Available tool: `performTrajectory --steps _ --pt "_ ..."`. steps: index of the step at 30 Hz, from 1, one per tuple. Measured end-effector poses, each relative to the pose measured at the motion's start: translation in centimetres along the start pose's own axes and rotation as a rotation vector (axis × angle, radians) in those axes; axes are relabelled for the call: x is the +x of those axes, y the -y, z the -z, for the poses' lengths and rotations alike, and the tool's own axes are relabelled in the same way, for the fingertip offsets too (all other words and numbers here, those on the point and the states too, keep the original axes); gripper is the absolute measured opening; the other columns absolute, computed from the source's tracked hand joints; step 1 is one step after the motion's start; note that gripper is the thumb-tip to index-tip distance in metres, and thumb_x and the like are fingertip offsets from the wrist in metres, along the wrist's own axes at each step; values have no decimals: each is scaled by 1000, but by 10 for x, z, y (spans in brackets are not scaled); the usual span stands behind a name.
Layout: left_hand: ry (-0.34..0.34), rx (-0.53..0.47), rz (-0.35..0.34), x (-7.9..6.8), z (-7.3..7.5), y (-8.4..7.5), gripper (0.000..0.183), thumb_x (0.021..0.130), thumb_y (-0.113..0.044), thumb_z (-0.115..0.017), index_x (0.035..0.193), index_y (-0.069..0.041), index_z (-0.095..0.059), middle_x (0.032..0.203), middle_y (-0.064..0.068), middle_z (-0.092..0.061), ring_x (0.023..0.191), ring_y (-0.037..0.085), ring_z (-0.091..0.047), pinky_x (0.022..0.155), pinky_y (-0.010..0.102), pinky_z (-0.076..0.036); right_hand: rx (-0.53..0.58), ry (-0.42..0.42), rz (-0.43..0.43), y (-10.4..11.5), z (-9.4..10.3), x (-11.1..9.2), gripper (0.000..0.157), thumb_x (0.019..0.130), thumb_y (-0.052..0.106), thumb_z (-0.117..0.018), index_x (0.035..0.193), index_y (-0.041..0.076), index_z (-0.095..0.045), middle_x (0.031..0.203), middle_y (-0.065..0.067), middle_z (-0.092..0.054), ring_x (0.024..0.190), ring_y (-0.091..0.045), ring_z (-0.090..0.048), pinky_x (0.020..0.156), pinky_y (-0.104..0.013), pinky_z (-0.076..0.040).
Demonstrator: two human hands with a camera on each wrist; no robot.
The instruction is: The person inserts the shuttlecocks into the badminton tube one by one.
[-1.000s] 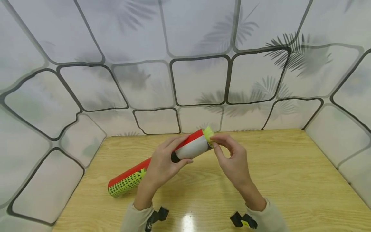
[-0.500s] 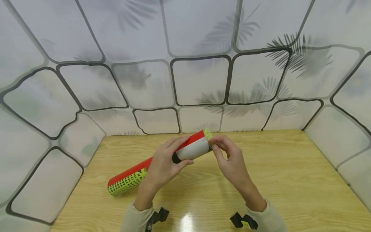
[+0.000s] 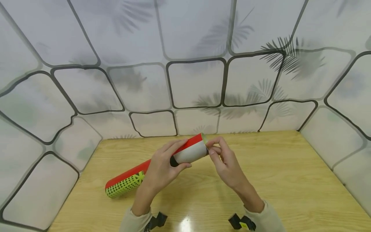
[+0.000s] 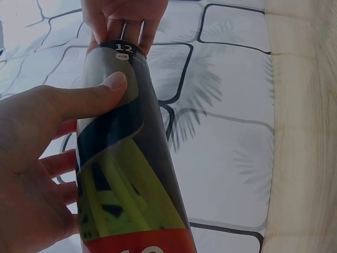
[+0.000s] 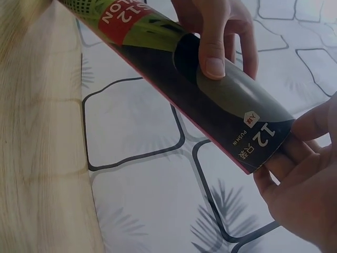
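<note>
A long shuttlecock tube [image 3: 189,153], red, silver-grey and black with a yellow-green net pattern, is held slantwise above the table. My left hand [image 3: 162,166] grips it round its upper part, with the thumb [image 4: 100,97] along the printed side. At the tube's raised right end is my right hand [image 3: 227,161]. Its fingers [image 5: 284,166] reach into the mouth, so their tips are hidden. Pale green shows just inside the rim in the head view; whatever the fingertips touch is out of sight. "12" and "PUSH IN" are printed near that end.
The wooden table [image 3: 275,180] lies under both hands. Pale fabric walls [image 3: 197,83] with dark outlines and leaf prints enclose it at the back and sides. A black wrist mount [image 3: 156,220] is strapped at each cuff.
The yellow-green shuttlecock skirt that stuck out of the tube's end, pinched by my right hand, has gone inside. My right fingers have moved left into the mouth. The left hand keeps its grip.
</note>
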State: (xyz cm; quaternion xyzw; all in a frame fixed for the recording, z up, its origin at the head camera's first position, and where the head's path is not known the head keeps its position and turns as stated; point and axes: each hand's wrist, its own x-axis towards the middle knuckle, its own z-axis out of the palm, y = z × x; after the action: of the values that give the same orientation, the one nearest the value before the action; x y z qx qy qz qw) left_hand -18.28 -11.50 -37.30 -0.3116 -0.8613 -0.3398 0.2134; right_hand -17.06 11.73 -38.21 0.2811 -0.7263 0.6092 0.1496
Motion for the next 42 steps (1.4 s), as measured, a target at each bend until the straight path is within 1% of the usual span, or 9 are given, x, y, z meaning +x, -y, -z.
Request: performTrajectory --steps 9,10,11,14,17,25,29,33,42 --pt "-16 -1 -19 1 -4 2 76 74 -24 -95 142 -18 -62 131 4 -66 111 25 -67 86 43 -57 4 61 -17 1 6 1 12 107 -3 -41 117 -2 -49 65 9 -34 52 -1 -25 50 -33 -30" --pt "-19 -7 -22 1 -5 2 76 74 -24 -95 142 -18 -62 131 4 -66 111 25 -67 86 43 -57 2 66 -19 0 8 1 12 107 -3 -41 117 -3 -49 65 7 -35 54 -1 -26 52 -32 -31" --pt "-23 -13 -23 2 -6 2 76 74 -24 -95 142 -18 -62 131 3 -66 111 24 -67 86 43 -57 -1 65 -23 0 11 1 13 107 -4 -43 117 -3 -50 68 5 -44 56 0 -35 55 -28 -36" --pt "-17 -36 -12 4 -13 2 75 74 -24 -95 141 -18 -62 131 3 -66 112 23 -66 88 43 -56 -23 53 -38 -1 22 1 16 104 -7 -46 117 -2 -54 89 -7 -65 81 -6 -65 74 -19 -50" --pt "5 -43 10 7 -21 1 73 75 -24 -94 141 -17 -63 131 3 -67 113 23 -66 90 42 -55 -82 39 -56 -3 35 -1 21 103 -8 -48 117 1 -61 116 -14 -69 115 -21 -67 94 -24 -51" --pt "147 35 61 12 -54 -2 70 80 -30 -90 143 -20 -62 137 2 -63 122 23 -62 100 49 -48 -317 35 -105 -17 62 -17 26 99 -8 -56 109 11 -70 113 -3 -71 111 -22 -68 93 -20 -51" --pt "226 111 63 15 -75 -4 70 81 -32 -89 144 -22 -61 136 1 -61 121 22 -61 96 48 -47 -443 44 -126 -26 73 -26 27 96 -9 -58 111 11 -71 114 -1 -72 109 -22 -68 91 -34 -56" --pt "268 189 54 20 -96 -6 68 81 -36 -89 143 -23 -63 134 -1 -63 121 21 -60 96 45 -48 -536 50 -110 -36 85 -34 31 92 -12 -60 117 5 -67 114 -9 -72 107 -31 -69 88 -51 -56" --pt "344 249 27 18 -135 -7 64 81 -46 -86 138 -24 -66 134 -5 -67 120 18 -63 95 45 -47 -635 56 -131 -53 105 -58 34 90 -13 -62 120 1 -67 117 -14 -72 109 -36 -67 86 -55 -55"
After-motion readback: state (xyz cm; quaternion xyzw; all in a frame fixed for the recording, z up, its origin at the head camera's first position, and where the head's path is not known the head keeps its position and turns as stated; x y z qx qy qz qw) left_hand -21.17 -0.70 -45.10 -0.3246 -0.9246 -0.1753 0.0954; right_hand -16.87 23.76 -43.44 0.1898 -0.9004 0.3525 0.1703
